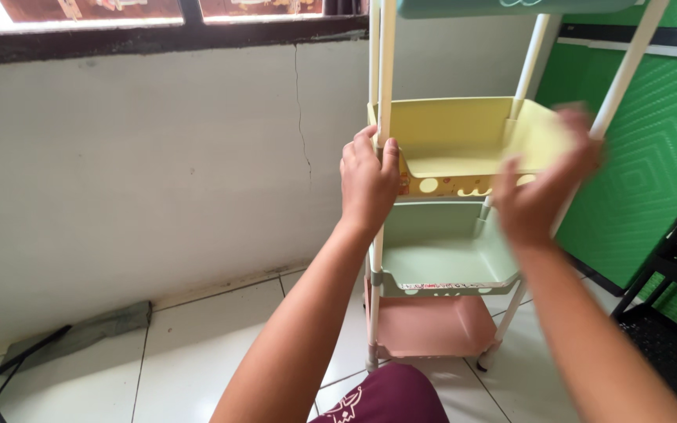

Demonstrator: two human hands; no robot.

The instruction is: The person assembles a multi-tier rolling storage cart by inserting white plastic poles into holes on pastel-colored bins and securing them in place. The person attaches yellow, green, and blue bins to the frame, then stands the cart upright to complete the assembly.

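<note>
Fingers of left hand (367, 182) clamped on white post (385, 70), right hand (544, 184) blurred (grip unclear), seemingly at yellow tray (448, 137)

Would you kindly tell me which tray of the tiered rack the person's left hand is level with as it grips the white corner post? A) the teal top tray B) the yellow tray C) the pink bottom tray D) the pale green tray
B: the left hand wraps the white post at the front corner of the yellow tray, above the pale green tray and pink tray.
</note>
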